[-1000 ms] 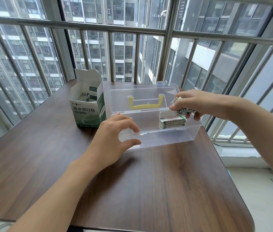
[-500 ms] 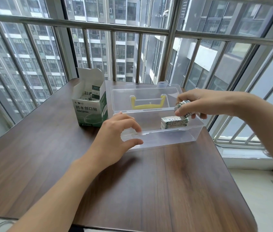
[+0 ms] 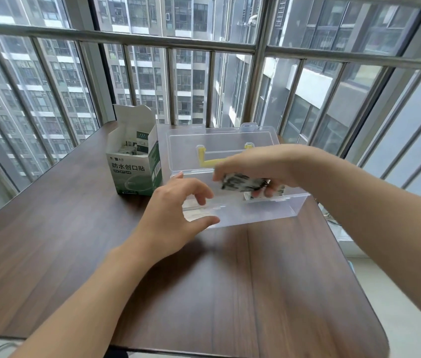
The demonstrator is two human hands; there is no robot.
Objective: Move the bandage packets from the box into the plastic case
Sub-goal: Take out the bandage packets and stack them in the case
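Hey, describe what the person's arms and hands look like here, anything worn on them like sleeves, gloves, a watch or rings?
Both arms are bare as far up as the frame shows: no sleeves in view. The left hand and the right hand wear no gloves, and no watch or bracelet shows on either wrist. No rings are visible on the fingers, though the right hand is motion-blurred, so small details there are hard to confirm.

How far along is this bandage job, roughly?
Partway. Some packets already lie at the right end of the clear plastic case. The right hand holds another bundle of packets over the case; it is blurred. The left hand hovers at the case's front, holding nothing. More packets show inside the open box, so more trips remain.
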